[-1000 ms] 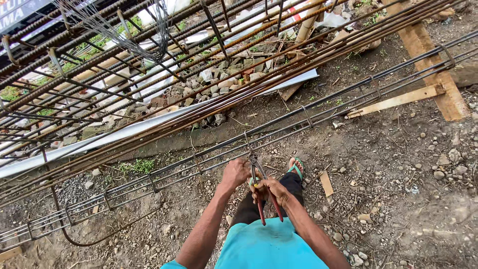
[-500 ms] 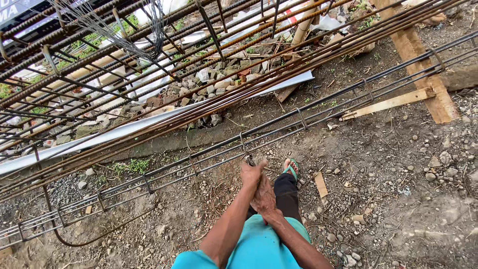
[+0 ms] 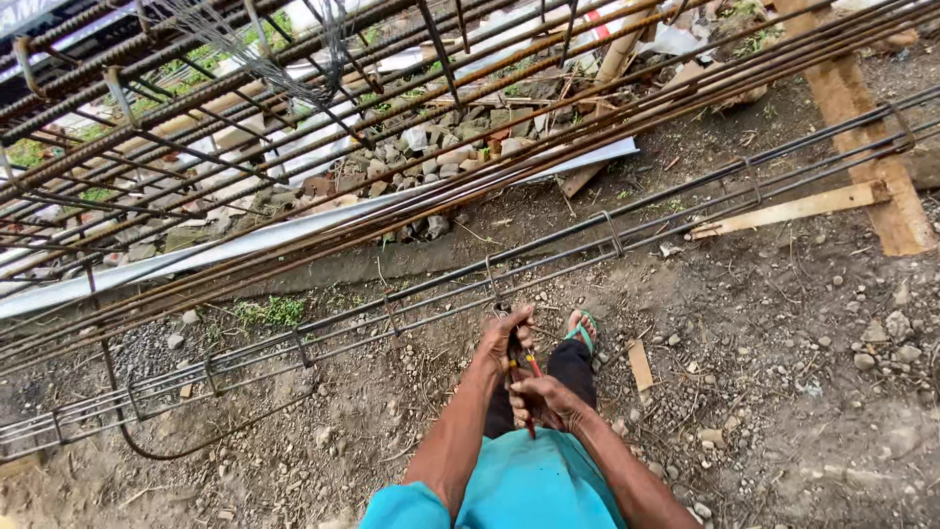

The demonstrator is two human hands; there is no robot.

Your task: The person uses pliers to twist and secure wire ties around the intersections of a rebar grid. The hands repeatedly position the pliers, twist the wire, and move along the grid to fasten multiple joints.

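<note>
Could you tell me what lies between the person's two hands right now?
In the head view, red-handled pincers span the gap from the left hand to the right hand.

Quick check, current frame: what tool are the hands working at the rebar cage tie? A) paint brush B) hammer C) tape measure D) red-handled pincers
D: the right hand grips the red-handled pincers by their handles, the left hand is up at the tool's head against the rebar cage.

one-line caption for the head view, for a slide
Left hand on the rebar cage, right hand gripping red-handled pincers at a stirrup, above gravelly ground.
</note>
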